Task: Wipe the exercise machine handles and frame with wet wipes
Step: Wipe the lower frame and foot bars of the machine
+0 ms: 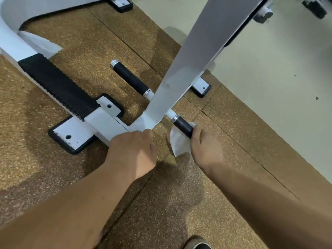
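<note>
Gripping a white wet wipe (177,142) around the near end of a black handle (182,125), a person's right hand (206,146) is seen at the foot of an exercise machine, the wipe's loose corner hanging below the grip. The left hand (133,150) sits just beside it, fingers curled under where the sloping grey bar (197,51) meets the white base frame (106,126); whether they clasp the metal cannot be told. A second handle (130,79) juts from the bar's far side. The machine stands on a speckled brown mat (161,203).
</note>
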A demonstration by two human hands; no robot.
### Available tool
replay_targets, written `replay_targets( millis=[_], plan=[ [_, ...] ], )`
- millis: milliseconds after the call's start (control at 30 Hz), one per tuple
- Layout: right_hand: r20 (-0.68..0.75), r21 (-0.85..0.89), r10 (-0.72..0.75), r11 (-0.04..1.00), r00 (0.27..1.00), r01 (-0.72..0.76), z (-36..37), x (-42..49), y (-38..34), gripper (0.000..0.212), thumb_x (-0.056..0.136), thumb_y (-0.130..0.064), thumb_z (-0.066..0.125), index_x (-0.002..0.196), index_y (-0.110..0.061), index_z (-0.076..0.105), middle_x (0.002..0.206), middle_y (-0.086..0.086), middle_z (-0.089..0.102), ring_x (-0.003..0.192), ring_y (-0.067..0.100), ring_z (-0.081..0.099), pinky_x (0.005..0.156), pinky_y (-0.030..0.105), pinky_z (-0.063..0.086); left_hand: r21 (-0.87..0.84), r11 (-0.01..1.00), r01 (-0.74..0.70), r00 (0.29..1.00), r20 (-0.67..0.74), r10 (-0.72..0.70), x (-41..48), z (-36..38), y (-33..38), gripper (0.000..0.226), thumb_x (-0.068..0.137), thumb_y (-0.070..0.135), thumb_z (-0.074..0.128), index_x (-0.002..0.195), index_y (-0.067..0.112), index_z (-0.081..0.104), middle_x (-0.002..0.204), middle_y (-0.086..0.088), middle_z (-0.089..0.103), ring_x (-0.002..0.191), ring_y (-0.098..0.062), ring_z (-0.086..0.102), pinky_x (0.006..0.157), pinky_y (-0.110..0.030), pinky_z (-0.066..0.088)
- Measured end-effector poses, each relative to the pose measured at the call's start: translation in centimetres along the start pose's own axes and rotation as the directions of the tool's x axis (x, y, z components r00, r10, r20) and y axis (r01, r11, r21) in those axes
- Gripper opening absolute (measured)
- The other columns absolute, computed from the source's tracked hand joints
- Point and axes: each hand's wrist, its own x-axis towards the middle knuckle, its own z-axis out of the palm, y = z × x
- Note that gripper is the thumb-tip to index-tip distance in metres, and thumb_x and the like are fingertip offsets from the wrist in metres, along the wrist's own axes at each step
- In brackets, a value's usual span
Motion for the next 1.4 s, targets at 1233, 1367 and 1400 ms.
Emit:
replay_targets(
  millis=[1233, 1367, 1400],
  plan=[
    [0.147, -0.462, -0.26, 0.835, 0.954, 0.299, 1.3, -5.9, 0.0, 0.079, 0.106, -0.059, 0.004, 0.167, -0.009, 0.001, 0.174, 0.011, -0.016, 0.159, 0.025, -0.023, 0.129, 0.052, -0.01, -0.002, 1.0, 0.003, 1.0, -0.008, -0.003, -0.1, 0.4, -0.1, 0.019, 0.103, 0.042, 0.037, 0.096, 0.025, 0.041, 0.077, 0.007, 0.05, 0.074, -0.018, 0.056, 0.064, -0.032, 0.042],
    [0.023, -0.418, -0.273, 0.871, 0.962, 0.258, -0.3, -5.4, -2.4, 0.086, 0.105, -0.067, 0.008, 0.144, -0.008, 0.057, 0.156, 0.02, 0.044, 0.148, 0.037, 0.037, 0.126, 0.054, 0.023, -0.011, 1.0, 0.0, 1.0, -0.012, -0.001, -0.3, 0.2, 0.0, 0.018, 0.103, 0.043, 0.038, 0.096, 0.026, 0.04, 0.079, 0.006, 0.051, 0.075, -0.017, 0.057, 0.067, -0.033, 0.047],
    [-0.082, -0.378, -0.307, 0.89, 0.948, 0.256, -0.8, -4.6, -2.5, 0.08, 0.108, -0.062, 0.012, 0.117, -0.01, 0.072, 0.133, 0.015, 0.061, 0.126, 0.035, 0.056, 0.114, 0.053, 0.04, -0.008, 1.0, 0.001, 1.0, -0.014, -0.001, -0.3, 0.2, 0.0, 0.019, 0.103, 0.042, 0.038, 0.096, 0.025, 0.041, 0.079, 0.006, 0.051, 0.075, -0.017, 0.057, 0.067, -0.033, 0.048]
  ],
)
